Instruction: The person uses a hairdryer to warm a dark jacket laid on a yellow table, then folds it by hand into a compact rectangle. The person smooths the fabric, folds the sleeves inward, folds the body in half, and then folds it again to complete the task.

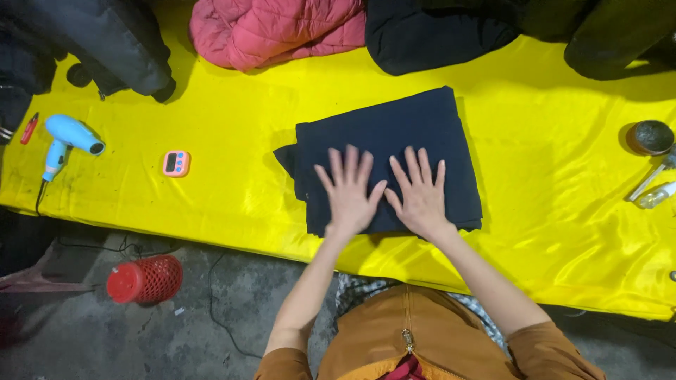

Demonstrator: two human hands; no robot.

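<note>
A folded dark navy garment (394,134) lies flat in the middle of a table covered with bright yellow cloth (232,183). My left hand (348,190) rests palm down on the garment's near part, fingers spread. Right beside it, my right hand (421,191) presses flat on the same garment, fingers apart too. The thumbs nearly touch. Neither hand grips anything.
A pink puffy jacket (274,28) and dark coats (436,32) pile at the table's far edge. A blue hair dryer (69,137) and a small pink timer (176,163) lie at left. A round tin (651,136) and spray bottle (655,195) sit at right. A red basket (144,279) lies on the floor.
</note>
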